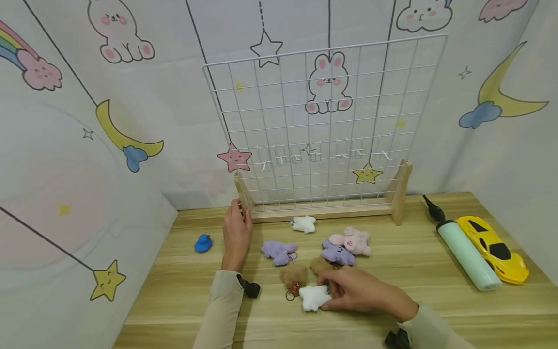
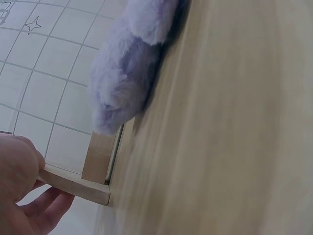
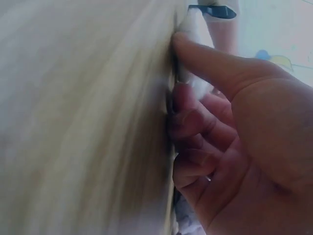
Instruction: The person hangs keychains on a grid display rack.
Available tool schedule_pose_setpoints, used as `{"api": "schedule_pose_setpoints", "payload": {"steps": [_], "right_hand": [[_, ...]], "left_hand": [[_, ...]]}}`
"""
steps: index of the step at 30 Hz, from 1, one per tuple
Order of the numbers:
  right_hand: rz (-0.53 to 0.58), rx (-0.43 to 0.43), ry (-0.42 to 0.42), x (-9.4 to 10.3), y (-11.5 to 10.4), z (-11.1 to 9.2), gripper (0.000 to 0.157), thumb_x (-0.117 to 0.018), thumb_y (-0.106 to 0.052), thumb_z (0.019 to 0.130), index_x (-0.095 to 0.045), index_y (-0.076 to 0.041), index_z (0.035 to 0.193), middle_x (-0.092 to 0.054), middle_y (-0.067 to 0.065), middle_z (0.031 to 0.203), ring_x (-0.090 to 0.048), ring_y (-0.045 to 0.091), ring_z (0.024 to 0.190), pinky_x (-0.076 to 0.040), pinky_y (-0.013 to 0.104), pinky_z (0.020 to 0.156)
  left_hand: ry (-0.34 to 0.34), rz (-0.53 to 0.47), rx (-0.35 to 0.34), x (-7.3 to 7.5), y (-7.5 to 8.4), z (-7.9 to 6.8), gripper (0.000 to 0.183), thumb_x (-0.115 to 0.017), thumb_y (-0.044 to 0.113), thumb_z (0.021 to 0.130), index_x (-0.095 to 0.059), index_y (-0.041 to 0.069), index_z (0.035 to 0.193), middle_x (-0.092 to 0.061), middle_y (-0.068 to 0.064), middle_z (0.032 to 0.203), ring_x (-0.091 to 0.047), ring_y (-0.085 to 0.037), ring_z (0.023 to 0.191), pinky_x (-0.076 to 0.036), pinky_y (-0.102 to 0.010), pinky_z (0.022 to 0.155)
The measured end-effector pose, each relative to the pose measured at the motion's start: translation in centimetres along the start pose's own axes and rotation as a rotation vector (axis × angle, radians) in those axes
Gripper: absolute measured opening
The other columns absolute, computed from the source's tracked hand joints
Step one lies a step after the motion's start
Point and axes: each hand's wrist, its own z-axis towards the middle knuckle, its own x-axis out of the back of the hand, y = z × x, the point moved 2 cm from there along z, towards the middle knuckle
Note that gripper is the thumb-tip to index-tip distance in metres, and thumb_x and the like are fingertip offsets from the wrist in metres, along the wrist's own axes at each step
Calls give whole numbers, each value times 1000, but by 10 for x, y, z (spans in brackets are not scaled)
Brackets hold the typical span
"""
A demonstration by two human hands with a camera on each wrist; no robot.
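Note:
My left hand (image 1: pixel 237 232) holds the left wooden foot (image 1: pixel 242 191) of a white wire grid rack (image 1: pixel 331 131). In the left wrist view the thumb and fingers lie on either side of that wood. On the table, my right hand (image 1: pixel 362 289) pinches a small white star-shaped plush keychain (image 1: pixel 315 297) by its right side. Just beyond it are two brown plush keychains (image 1: pixel 293 275), the left one with a metal ring. Two purple plush keychains (image 1: pixel 279 252), a pink plush keychain (image 1: pixel 356 241) and a second white star plush (image 1: pixel 304 224) lie nearer the rack.
Several clear hooks (image 1: pixel 298 158) hang in a row on the grid. A small blue hat-shaped object (image 1: pixel 203 243) sits left of my left hand. At the far right lie a mint-green hand pump (image 1: pixel 468 254) with a black nozzle and a yellow toy car (image 1: pixel 497 247). Printed cloth walls surround the table.

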Motion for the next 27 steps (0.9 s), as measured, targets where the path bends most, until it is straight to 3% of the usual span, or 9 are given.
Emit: {"api": "schedule_pose_setpoints", "payload": {"steps": [5,9,15,18,20,27], "right_hand": [[6,-32,45,0,0,0,32,-83,-51,94,-64,-26,87,-55,-21,67,-48,-9,57,-42,16,53],[20,-39,81,3,0,-1,36,-84,-49,94,-60,-28,77,-50,-22,64,-45,-9,55,-38,15,52],[138,23,156,22,-4,-2,21,-78,-36,101,-74,-24,84,-52,-18,68,-44,-7,59,-38,15,53],[101,90,258,38,-7,-1,17,-75,-27,104,-79,-21,88,-59,-16,74,-48,-5,65,-45,18,56],[61,89,337,50,-8,0,19,-74,-24,105,-79,-21,87,-63,-13,77,-51,-3,68,-49,20,58],[75,-118,527,96,-12,-7,15,-67,-21,109,-80,-14,107,-74,0,76,-64,8,60,-53,26,51]], "left_hand": [[2,-1,8,0,0,1,32,-65,15,109,-62,1,138,-73,-25,126,-77,-43,104,-64,-57,87],[-1,-5,12,0,0,1,33,-66,15,108,-62,1,138,-73,-25,126,-77,-43,104,-64,-56,87],[-18,-11,25,1,-1,0,34,-65,15,109,-60,1,139,-72,-25,128,-77,-42,106,-65,-56,88],[-23,-21,27,1,-2,0,34,-65,15,109,-60,2,140,-72,-26,129,-77,-42,107,-65,-56,88],[-23,-23,29,1,-3,0,35,-65,16,109,-60,2,141,-72,-26,129,-77,-42,108,-65,-56,88],[-21,-34,22,0,-2,0,34,-67,13,108,-60,2,140,-72,-26,129,-78,-42,108,-66,-55,87]]}}
